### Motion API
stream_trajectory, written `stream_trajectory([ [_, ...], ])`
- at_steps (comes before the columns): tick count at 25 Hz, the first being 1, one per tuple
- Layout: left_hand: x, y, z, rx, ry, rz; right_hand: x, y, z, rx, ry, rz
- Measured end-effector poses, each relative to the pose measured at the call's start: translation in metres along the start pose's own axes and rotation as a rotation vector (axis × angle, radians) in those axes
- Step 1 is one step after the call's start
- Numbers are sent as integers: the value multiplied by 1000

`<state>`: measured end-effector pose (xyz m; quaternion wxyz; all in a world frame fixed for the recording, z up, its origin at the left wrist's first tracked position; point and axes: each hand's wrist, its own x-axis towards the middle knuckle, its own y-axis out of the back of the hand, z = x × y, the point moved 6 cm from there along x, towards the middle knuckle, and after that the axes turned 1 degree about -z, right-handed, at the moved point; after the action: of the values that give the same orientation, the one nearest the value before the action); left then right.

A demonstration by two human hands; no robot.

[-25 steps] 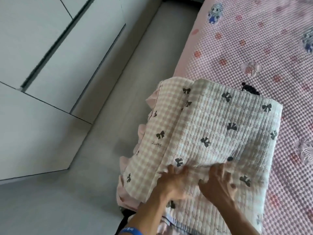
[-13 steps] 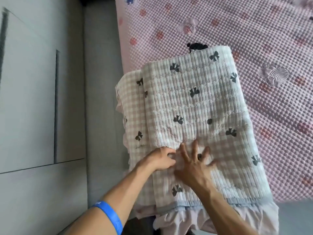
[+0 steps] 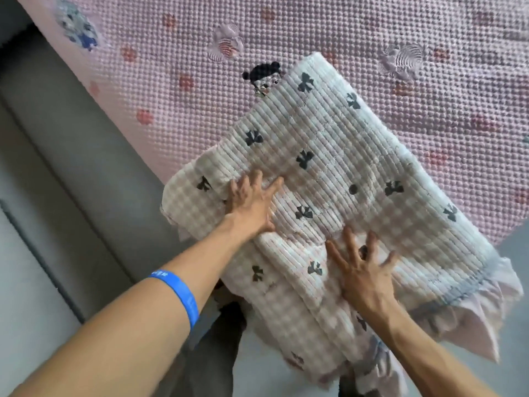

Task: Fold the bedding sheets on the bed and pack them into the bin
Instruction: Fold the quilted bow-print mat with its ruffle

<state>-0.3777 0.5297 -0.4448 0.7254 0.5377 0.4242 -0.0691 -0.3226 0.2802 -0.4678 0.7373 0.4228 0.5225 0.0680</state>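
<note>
folded checked quilt is pressed flat at the bed edge under spread left hand and right hand, its long axis running diagonally away, nearer end overhanging.

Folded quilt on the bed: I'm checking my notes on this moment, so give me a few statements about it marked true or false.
1. Both hands lie flat on the folded quilt. True: the left hand and right hand press it with spread fingers.
2. The quilt has black bows printed on it. True.
3. The wristband is red and on the right arm. False: it is blue, on the left arm.
4. The quilt sits inside a bin. False: it lies at the edge of the pink bedspread, and no bin is in view.
</note>
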Motion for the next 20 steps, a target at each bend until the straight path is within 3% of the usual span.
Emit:
stream_trajectory([
  [4, 11, 13, -18, -124, 13, -2, -7, 6, -15, 95, -118, 15],
  [10, 29, 9, -6, 63, 11, -74, -7, -2, -38, 299, -299, -1],
  [16, 46, 14, 1, 187, -52, -87, -5, -8, -30, 483, -304, 5],
  [20, 57, 15, 1, 207, -139, -103, 0, -10, -26, 589, -281, -76],
])
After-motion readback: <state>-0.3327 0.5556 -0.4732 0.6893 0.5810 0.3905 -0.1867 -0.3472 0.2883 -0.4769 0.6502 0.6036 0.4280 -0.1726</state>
